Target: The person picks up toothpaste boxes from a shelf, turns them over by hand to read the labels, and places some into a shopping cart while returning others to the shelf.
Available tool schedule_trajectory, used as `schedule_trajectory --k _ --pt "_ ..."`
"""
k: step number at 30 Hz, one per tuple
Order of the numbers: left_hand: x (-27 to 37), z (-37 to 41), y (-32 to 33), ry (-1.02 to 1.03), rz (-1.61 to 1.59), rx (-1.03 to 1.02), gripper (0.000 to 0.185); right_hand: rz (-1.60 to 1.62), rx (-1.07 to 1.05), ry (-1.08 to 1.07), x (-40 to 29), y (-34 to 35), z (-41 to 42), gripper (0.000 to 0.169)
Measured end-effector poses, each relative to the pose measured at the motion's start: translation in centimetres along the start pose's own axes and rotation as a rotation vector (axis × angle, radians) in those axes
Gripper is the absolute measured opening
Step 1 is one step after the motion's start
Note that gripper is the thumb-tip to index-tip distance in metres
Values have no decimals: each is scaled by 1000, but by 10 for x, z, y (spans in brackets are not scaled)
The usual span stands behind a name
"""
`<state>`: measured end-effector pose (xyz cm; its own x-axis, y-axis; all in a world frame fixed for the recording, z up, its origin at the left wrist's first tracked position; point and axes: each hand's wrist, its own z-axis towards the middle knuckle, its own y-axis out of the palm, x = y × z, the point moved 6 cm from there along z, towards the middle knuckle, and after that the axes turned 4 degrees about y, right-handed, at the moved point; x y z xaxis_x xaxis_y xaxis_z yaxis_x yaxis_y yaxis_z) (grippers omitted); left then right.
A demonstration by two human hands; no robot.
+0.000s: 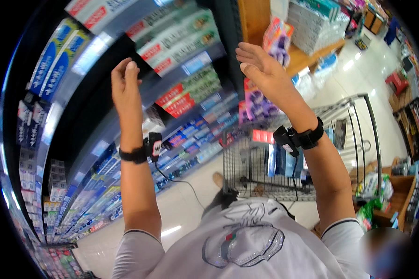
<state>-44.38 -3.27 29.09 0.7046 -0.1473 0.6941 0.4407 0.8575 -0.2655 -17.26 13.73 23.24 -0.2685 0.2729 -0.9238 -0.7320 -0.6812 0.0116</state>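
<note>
My left hand (126, 82) is raised before a store shelf, its fingers partly curled and nothing seen in it. Near it on the shelf are white, red and green toothpaste boxes (181, 45). My right hand (260, 68) is held up with fingers extended and thumb apart, holding nothing. Just beyond it hang purple and orange packages (277, 38), with more purple packages (260, 104) below. Both wrists wear black straps with small cabled devices. A wire shopping cart (361, 139) stands below my right forearm, holding blue boxes (286, 160) and a red-and-white box (263, 136).
Long shelves of boxed goods (57, 66) run along the left. A wooden stand (300, 61) bears stacked white boxes (314, 29) at the upper right. A wooden bin (399, 195) with bagged goods lies at right. A blurred patch covers the lower right.
</note>
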Motion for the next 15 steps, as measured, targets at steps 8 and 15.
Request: schedule_trajectory --k 8,15 --pt "-48 -213 123 -467 -175 -690 25 62 180 488 53 -63 -130 38" --pt "-110 -325 240 -176 42 -997 47 95 364 759 106 -92 -233 35"
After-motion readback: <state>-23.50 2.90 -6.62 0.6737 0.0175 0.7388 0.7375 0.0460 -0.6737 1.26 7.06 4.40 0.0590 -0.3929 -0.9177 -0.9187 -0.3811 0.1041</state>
